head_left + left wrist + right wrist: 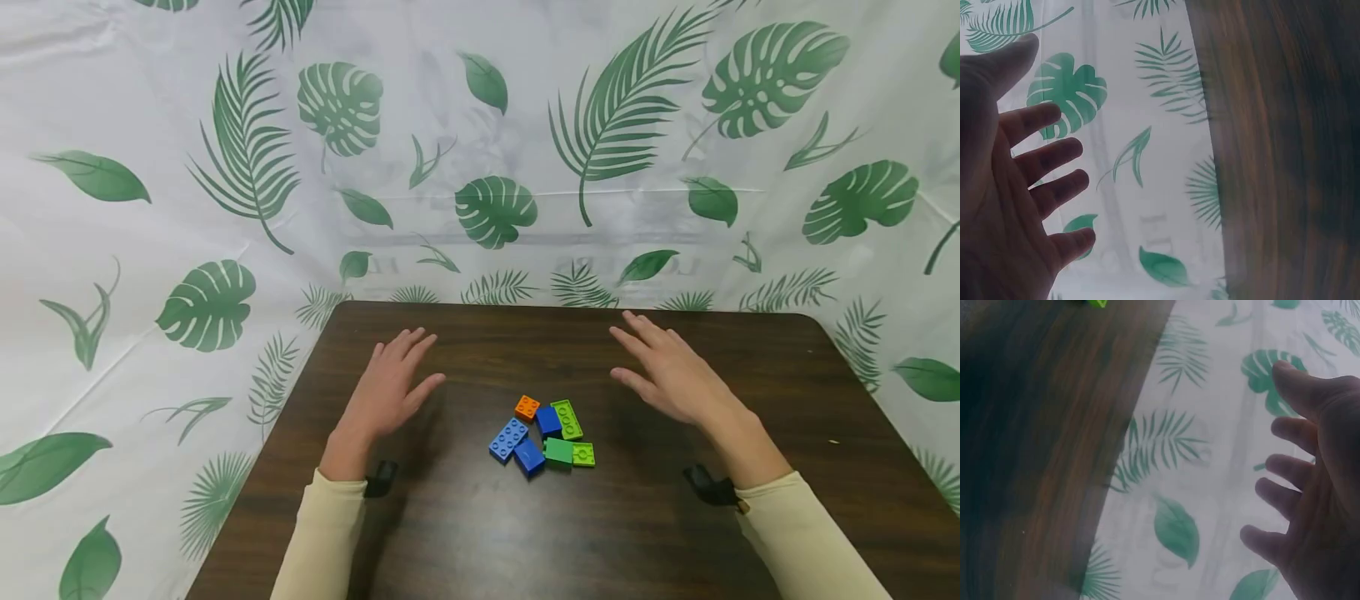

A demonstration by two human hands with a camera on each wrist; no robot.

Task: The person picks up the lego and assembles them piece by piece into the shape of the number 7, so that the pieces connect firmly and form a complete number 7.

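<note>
A loose cluster of toy building bricks lies mid-table in the head view. At its back are an orange brick [527,407], a dark blue brick [548,422] and a long lime brick [567,419]. Toward the front sit a light blue studded brick [508,440], another dark blue brick [529,457], a green brick [558,452] and a small lime piece [582,454]. My left hand [390,383] hovers left of them, fingers spread and holding nothing. To their right, my right hand [678,375] is likewise raised with fingers extended, apart from every brick.
The dark wooden table [450,533] has its far edge just beyond my fingertips. Behind it hangs a white curtain [420,217] printed with green leaves, which also runs down both sides. Dark straps [381,479] sit at my wrists below the sleeves.
</note>
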